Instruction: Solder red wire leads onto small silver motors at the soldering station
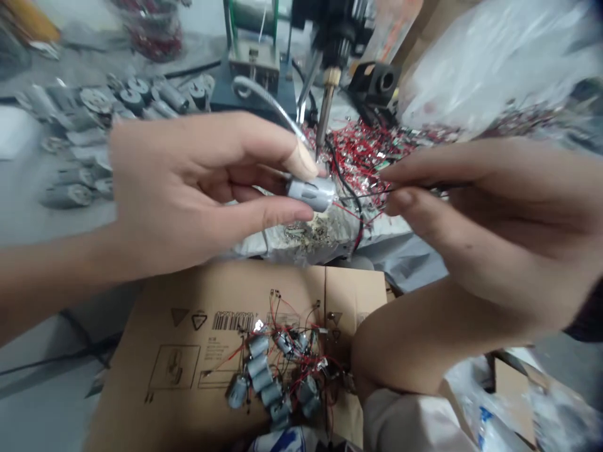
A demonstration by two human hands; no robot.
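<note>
My left hand (202, 182) pinches a small silver electric motor (313, 193) between thumb and fingers, its terminal end turned to the right. From that end a thin black wire (365, 195) runs to my right hand (475, 213), whose thumb and forefinger are closed on it. A red wire (347, 211) also hangs from the motor's end. Just behind the motor, a soldering iron (325, 113) points downward from its holder, and a curved metal solder feed tube (271, 103) reaches toward its tip. Whether tip and motor touch is hard to tell.
Bare motors (141, 94) lie grouped at the back left. Red wires (362, 150) are heaped behind my hands, beside a clear plastic bag (490, 63). Below, a cardboard sheet (164, 314) bears several wired motors (261, 373). A solder spool (254, 19) stands at the back.
</note>
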